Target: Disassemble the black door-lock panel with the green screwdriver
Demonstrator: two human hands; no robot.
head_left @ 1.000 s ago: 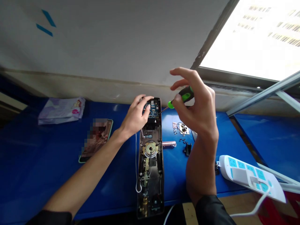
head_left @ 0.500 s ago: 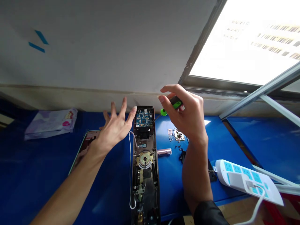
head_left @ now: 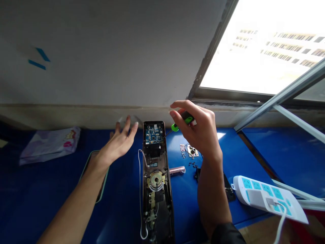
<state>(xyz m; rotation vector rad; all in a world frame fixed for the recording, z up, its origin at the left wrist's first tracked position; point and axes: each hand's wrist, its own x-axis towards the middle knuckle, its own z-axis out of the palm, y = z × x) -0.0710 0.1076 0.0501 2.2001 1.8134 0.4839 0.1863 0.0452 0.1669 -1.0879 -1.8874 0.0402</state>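
From my end, through the head camera: the long dark case (head_left: 164, 217) lies on the blue bench (head_left: 122, 220), its far end toward the wall, its inner parts exposed. In that far end I see a blue circuit board (head_left: 153, 133); nearer, a round metal disc (head_left: 156, 180).

Right hand (head_left: 196, 130): grasping the green-and-black screwdriver (head_left: 175, 127) by its handle, shaft slanting down to the left. The tip reaches the board's near right corner; I cannot tell whether it sits in a screw.

Left hand (head_left: 118, 142): released, fingers spread, holding nothing, left of the case and apart from it. Its forearm crosses above a phone (head_left: 103, 189), hiding much of it.

A white cable (head_left: 139, 193) loops along the case's left side. To the right: a pinkish tube (head_left: 177, 170) just beside the case, loose screws (head_left: 193, 165) and a small square plate (head_left: 193, 151). Farther right I note a white power strip (head_left: 270, 198) with a plug in it.
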